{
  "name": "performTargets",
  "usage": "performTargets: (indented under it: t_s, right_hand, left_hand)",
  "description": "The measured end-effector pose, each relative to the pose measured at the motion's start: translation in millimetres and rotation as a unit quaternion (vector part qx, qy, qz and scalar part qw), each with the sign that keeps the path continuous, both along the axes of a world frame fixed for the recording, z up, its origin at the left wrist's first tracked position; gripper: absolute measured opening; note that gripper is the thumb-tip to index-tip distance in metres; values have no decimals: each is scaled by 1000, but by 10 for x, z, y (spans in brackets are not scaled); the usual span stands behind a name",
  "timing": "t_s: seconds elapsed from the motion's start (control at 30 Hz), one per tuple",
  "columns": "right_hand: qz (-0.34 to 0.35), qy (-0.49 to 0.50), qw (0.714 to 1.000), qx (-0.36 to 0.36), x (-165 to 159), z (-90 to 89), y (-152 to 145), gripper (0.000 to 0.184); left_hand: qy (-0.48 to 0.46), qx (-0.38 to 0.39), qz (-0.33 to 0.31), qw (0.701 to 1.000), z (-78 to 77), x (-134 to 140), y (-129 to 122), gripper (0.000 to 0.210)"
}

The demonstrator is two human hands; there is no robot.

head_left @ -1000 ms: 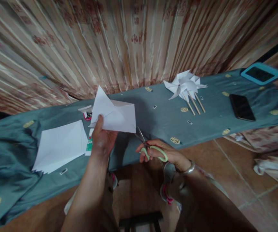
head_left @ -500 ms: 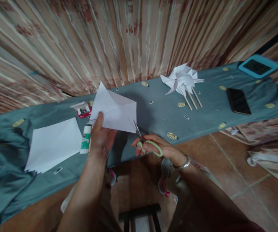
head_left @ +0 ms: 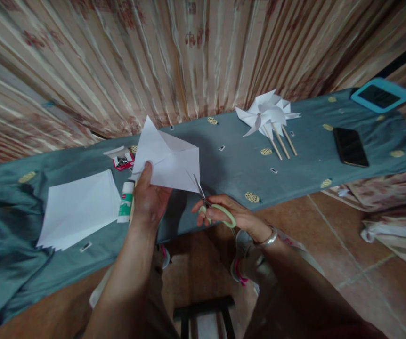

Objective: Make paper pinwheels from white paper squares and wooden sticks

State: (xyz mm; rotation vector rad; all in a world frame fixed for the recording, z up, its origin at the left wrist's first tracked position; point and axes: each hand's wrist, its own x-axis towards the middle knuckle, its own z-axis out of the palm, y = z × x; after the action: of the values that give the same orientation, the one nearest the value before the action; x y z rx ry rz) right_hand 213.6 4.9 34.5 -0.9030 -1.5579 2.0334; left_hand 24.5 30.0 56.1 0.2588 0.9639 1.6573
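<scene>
Ok, surface [head_left: 238,165] L to R: paper stack [head_left: 79,209], glue stick [head_left: 125,202] close by L wrist, open red box [head_left: 123,161] near the sheet's L edge; pinwheels [head_left: 268,113], phone [head_left: 351,147], blue-framed display [head_left: 381,95] well off to R. L hand [head_left: 150,200] grips folded sheet [head_left: 174,165] above surface, thumb on top; R hand [head_left: 236,212] has scissors [head_left: 206,202] by the handles. Vs 1 s ago: blades moved onto sheet's lower R corner, glue stick now uncovered. Can't tell if one blade's under the paper; L fingers hidden behind it, box contents unclear, display digits blurry.
</scene>
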Motion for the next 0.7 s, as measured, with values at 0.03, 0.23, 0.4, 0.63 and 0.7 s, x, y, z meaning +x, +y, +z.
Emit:
performTargets:
  t_s: [0.03, 0.23, 0.4, 0.63, 0.7]
  right_hand:
    - [-2, -3, 1000, 2, -3, 4, 0, 59]
    - [6, -1, 1000, 7, -3, -23, 11, 60]
    - [-2, 5, 1000, -8, 2, -29, 5, 62]
    - [7, 5, 1000, -2, -8, -42, 10, 62]
    - [9, 4, 1000, 1, -7, -55, 13, 62]
  left_hand:
    - [0, -2, -2, 1000, 3, -1, -2, 26]
    - [-11, -3, 3, 1000, 19, 4, -2, 27]
    - [-13, 0, 7, 1000, 15, 2, 1, 29]
    - [-8, -4, 0, 1000, 8, 10, -1, 26]
    - [-9, -8, 2, 1000, 15, 15, 0, 27]
